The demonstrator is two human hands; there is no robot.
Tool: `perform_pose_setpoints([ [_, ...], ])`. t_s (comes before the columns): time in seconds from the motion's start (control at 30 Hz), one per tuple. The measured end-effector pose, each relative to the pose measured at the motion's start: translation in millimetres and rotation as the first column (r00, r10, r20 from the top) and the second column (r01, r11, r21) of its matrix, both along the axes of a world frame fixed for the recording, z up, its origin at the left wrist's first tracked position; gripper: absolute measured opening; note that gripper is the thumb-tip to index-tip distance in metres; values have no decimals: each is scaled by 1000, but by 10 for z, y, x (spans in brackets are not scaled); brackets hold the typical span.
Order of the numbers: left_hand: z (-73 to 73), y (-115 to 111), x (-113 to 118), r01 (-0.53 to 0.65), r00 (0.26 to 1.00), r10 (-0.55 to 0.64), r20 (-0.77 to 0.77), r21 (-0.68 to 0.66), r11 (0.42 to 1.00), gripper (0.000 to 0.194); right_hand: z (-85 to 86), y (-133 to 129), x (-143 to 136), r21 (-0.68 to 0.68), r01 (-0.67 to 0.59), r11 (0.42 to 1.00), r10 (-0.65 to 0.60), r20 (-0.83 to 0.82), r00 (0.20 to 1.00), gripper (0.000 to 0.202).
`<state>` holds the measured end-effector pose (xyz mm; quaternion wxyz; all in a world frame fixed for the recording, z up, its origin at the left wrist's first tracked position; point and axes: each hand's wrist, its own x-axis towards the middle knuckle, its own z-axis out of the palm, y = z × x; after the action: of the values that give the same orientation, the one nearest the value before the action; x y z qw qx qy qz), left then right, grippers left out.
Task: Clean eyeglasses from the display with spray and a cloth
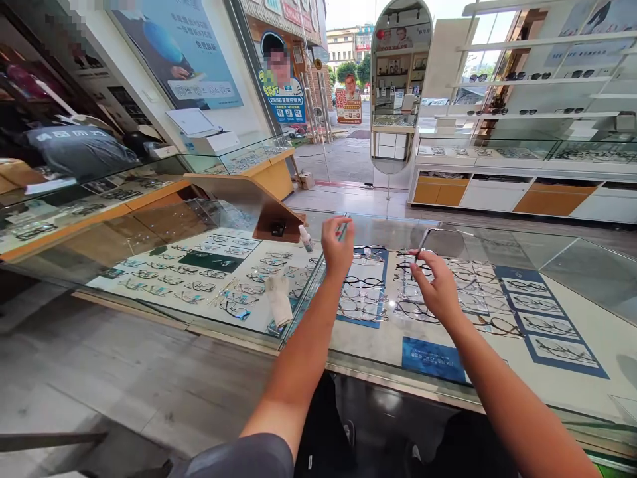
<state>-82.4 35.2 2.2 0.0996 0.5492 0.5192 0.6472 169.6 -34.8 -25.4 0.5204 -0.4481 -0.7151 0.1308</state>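
My right hand (436,287) pinches a pair of glasses (422,244) by its dark temple, above the glass counter (368,355). Greyish lens shapes show beyond the fingers, but the frame's outline is hard to make out. To the left, my left hand (339,244) is raised over the counter, its fingers curled together around something slim and greenish, too small to name. A small white spray bottle (305,239) stands left of that hand. Nearer to me a crumpled pale cloth (279,300) lies on the glass. Rows of eyeglass frames (365,282) show beneath both hands.
More spectacles (199,287) fill the left case. A brown wooden stand (259,202) rises behind the spray bottle. An oval standing mirror (397,86) is across the floor, with sunglasses shelves (532,83) to its right. At far left, a person in a grey shirt (82,151) bends over another counter.
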Motion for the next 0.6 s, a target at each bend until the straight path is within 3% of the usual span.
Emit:
perform_pose_setpoints([
  [0.07, -74, 138, -234, -368, 930, 368, 7, -21, 930, 26, 21, 2, 26, -1, 13, 1000, -13, -14, 1000, 32],
  [0.1, -127, 199, -340, -473, 880, 475, 15, -49, 880, 37, 27, 4, 39, -4, 20, 1000, -20, -16, 1000, 32],
  [0.17, -245, 296, -518, -577, 806, 590, 36, -176, 798, 56, 29, 10, 63, -6, 37, 999, -37, -20, 999, 33],
  [0.23, -356, 358, -648, -557, 793, 607, 54, -340, 757, 64, 21, 23, 87, -3, 47, 999, -47, -26, 999, 33],
  [0.33, -476, 408, -763, -448, 834, 544, 88, -468, 762, 59, 5, 54, 121, -16, 44, 999, -44, -29, 999, 33],
  [0.47, -528, 448, -821, -369, 866, 487, 117, -509, 778, 38, -1, 102, 160, -24, 38, 999, -39, -43, 998, 32],
  [0.6, -440, 473, -756, -326, 900, 416, 134, -428, 843, 27, 34, 121, 188, -35, 49, 998, -52, -78, 996, 31],
])
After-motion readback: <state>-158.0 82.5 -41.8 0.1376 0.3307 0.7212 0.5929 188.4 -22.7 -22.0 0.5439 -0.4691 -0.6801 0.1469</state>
